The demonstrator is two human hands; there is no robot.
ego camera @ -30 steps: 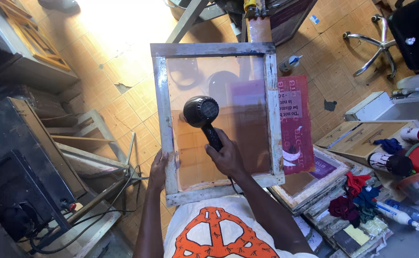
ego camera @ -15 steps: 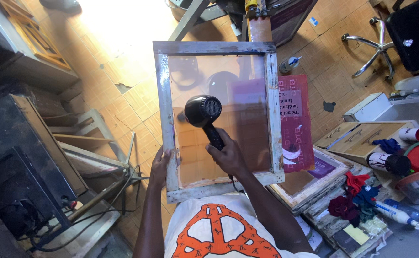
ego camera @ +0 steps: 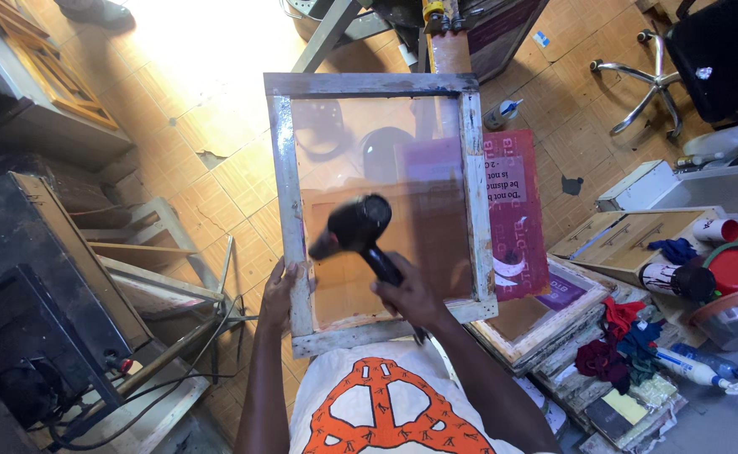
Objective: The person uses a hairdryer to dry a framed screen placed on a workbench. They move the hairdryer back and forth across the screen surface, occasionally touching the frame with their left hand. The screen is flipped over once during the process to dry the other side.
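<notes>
Nearest: white shirt with orange emblem [ego camera: 386, 412] at bottom edge. Right hand [ego camera: 411, 294], grip closed around handle of black hair dryer [ego camera: 356, 227], nozzle aimed left and down at mesh. Left hand [ego camera: 278, 294], grip wrapped on lower left rail of wooden screen-printing frame [ego camera: 280, 176], held upright above tiled floor [ego camera: 209, 143]. Right of frame: stacked screens [ego camera: 545, 324], red printed sheet [ego camera: 516, 214], rags, red bucket [ego camera: 735, 269]. Farther: office chair base [ego camera: 646, 80].

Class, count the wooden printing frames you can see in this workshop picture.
3: the held frame, gripped by the left hand; a lower-right stack frame; a top-left frame. More may be hidden.
</notes>
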